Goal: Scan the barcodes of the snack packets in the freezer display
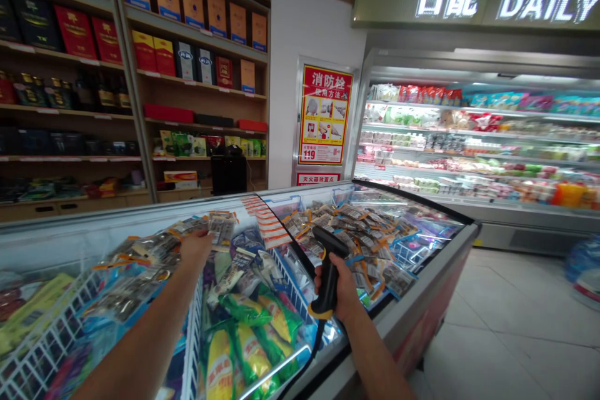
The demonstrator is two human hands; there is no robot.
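My right hand (344,287) is wrapped round the grip of a black and yellow barcode scanner (329,278), its cord running down toward the bottom edge. The scanner is held over the chest freezer's right side. Over on the left, my left hand (195,249) has its fingers closed on the edge of a clear food packet (224,226) with an orange border and a label. Similar flat packets (154,247) lie beneath and beside that hand. Below, yellow and green corn packs (253,337) sit between white wire dividers. Another heap of orange-edged packets (360,225) lies beyond the scanner.
The chest freezer (450,269) has a raised rim and a dark crossbar. White wire baskets (60,325) divide its left part. Shelves of boxed goods (192,31) stand behind, a lit chilled display (469,137) at right. Tiled floor (506,319) lies right of the freezer.
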